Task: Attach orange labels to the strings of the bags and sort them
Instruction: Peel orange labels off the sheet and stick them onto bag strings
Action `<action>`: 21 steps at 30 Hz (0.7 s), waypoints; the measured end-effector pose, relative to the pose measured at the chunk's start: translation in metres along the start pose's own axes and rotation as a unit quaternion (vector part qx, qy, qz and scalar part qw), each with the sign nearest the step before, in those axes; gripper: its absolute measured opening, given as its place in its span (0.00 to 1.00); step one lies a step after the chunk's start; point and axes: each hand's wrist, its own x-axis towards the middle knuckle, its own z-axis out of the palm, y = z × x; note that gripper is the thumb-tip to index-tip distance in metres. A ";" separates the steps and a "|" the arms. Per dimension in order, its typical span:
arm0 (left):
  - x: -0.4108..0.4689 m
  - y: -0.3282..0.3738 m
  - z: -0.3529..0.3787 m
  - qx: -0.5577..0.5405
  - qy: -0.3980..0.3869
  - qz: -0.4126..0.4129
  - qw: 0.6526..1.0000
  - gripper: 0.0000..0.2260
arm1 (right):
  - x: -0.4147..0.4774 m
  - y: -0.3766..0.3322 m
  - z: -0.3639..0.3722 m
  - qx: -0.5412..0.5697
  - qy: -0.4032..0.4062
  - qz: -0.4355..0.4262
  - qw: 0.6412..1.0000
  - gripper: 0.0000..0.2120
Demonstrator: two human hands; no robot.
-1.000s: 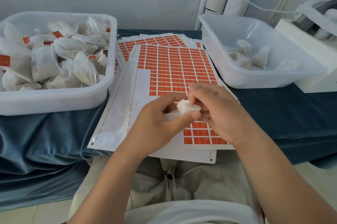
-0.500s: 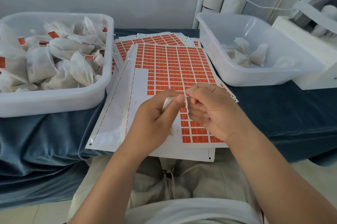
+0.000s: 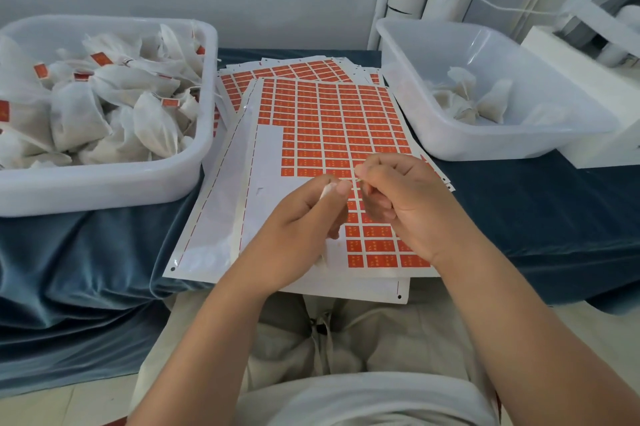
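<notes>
Head view, both hands over the top label sheet [image 3: 332,127], which lies on the stack at the middle of the counter [image 3: 519,217]. Left hand [image 3: 304,214]: fingers curled round a small white bag [image 3: 325,190]; only a corner shows between thumb and forefinger, and a scrap below the palm. Right hand [image 3: 405,197]: thumb and forefinger pinched together on the bag's string [image 3: 360,179], other fingers tucked in. The thread is very thin and I can barely follow it between the two hands. I see no orange label on this string. I judge the step to be drawing the string out taut, ready for a label. To do it well, I would keep the left grip on the bag firm but not crushing. I would pull the string straight so it does not loop, and hold it by its very end so a bare stretch is left for the label to fold round. Then lower it to the near orange labels [image 3: 377,245] and peel one without lifting its neighbours. Risk: adhesive catching a fingertip, or a crooked fold. Finished bags seem to belong in the left tub [image 3: 104,183], where the bags carry orange tags; the right tub [image 3: 485,148] holds a few untagged ones.
</notes>
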 end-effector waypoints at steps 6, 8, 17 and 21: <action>0.017 -0.012 -0.008 0.026 -0.085 -0.115 0.989 0.19 | -0.003 -0.004 -0.003 -0.031 -0.018 -0.026 0.999 0.15; 0.005 -0.010 -0.009 0.036 -0.076 -0.023 0.996 0.18 | -0.003 -0.002 -0.003 -0.005 -0.019 -0.022 1.000 0.17; -0.003 0.001 -0.003 0.082 0.041 0.082 0.992 0.09 | 0.004 0.007 0.006 0.127 -0.059 0.011 0.990 0.16; 0.002 -0.006 -0.004 0.075 0.102 0.024 0.992 0.14 | 0.007 0.009 0.007 0.095 -0.020 -0.012 0.995 0.15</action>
